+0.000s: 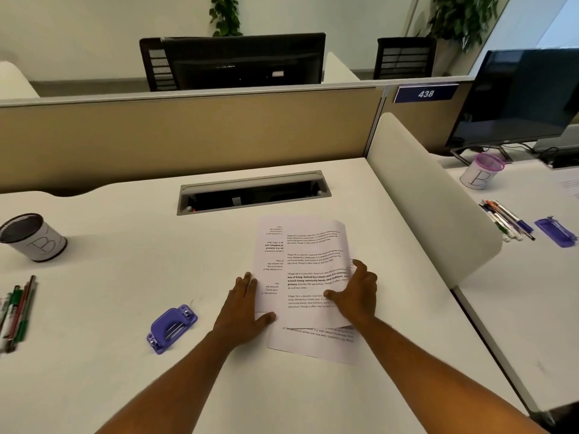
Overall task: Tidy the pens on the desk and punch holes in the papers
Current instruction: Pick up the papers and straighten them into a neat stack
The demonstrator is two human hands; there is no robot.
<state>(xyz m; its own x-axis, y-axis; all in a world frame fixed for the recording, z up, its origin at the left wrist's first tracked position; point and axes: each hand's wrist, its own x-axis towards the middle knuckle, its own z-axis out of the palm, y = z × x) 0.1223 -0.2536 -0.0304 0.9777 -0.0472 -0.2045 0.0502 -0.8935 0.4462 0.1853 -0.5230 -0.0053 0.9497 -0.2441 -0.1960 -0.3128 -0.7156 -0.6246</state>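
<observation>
A loose pile of printed papers (300, 255) lies askew in the middle of the white desk (125, 270). My left hand (246, 308) lies flat with straight fingers against the pile's left edge. My right hand (357, 296) rests on the top sheet's right side, thumb spread over the print. A purple hole punch (170, 327) sits on the desk left of my left hand. Several pens (17, 311) lie scattered at the far left edge. A black mesh pen cup (33, 237) with a white label stands behind them.
A cable tray slot (252, 192) opens at the back of the desk before a tan partition (188, 136). A white divider (429, 198) bounds the right side. The neighbouring desk holds another cup (481, 175), pens (507, 219), a purple punch (556, 231) and a monitor (520, 95).
</observation>
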